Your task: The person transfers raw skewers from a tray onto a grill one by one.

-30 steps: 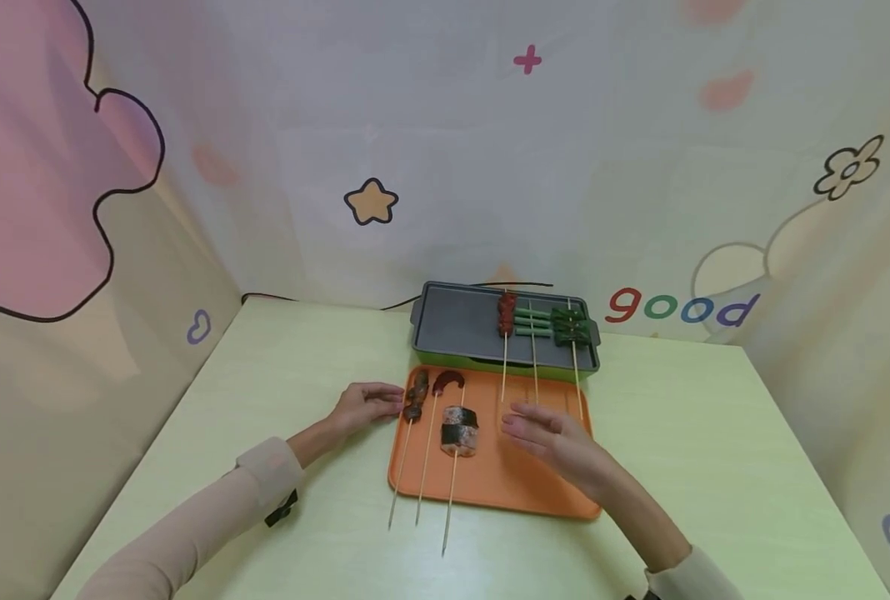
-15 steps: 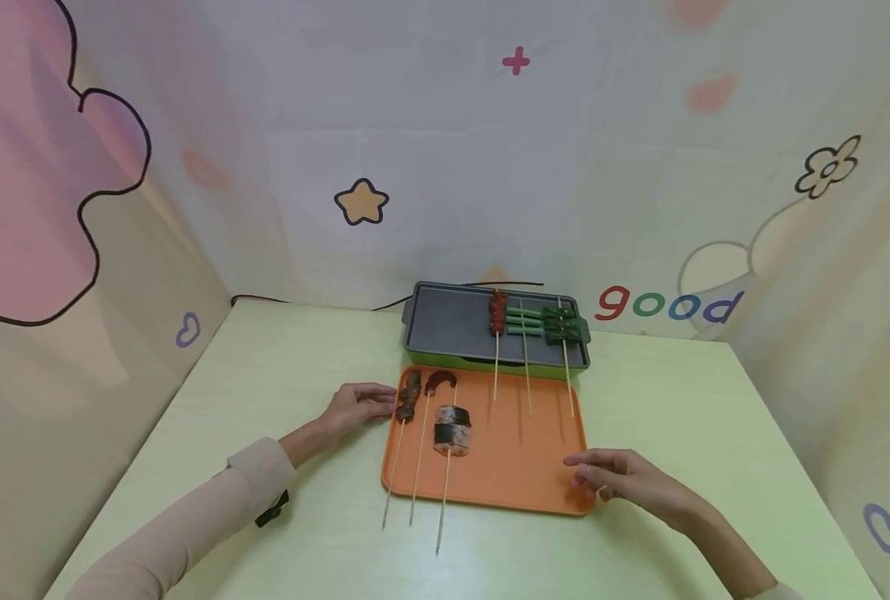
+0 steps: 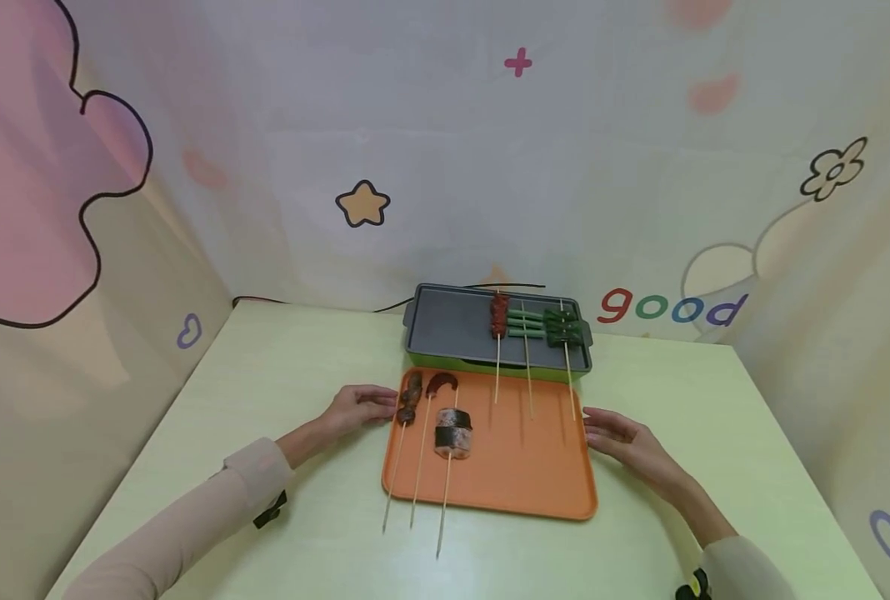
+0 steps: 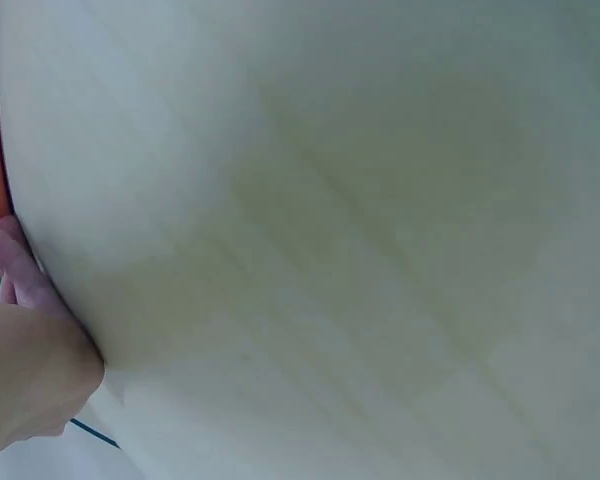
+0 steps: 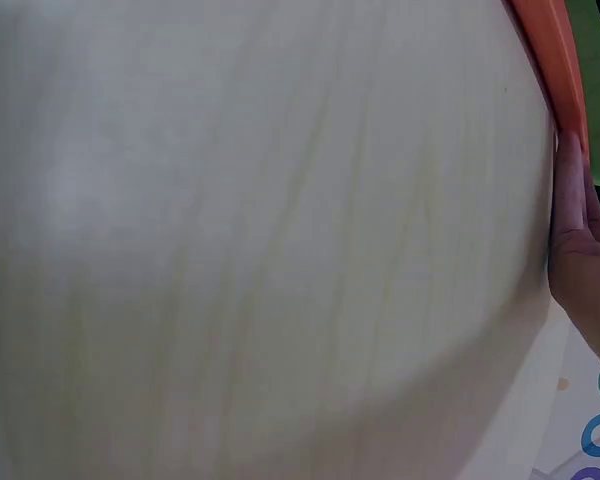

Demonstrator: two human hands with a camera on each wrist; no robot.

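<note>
cartoon backdrop (image 3: 445,167) saying "good", pale table (image 3: 317,533), orange tray (image 3: 520,475) on it with three food skewers (image 3: 453,440), green grill (image 3: 448,325) just behind holding three more skewers (image 3: 526,323), left hand (image 3: 357,407) and right hand (image 3: 634,450) at the tray's side edges, fingers pretty straight, just touching

Overhead obstacle above tray (image 3: 520,475): skewers (image 3: 525,323)
</note>
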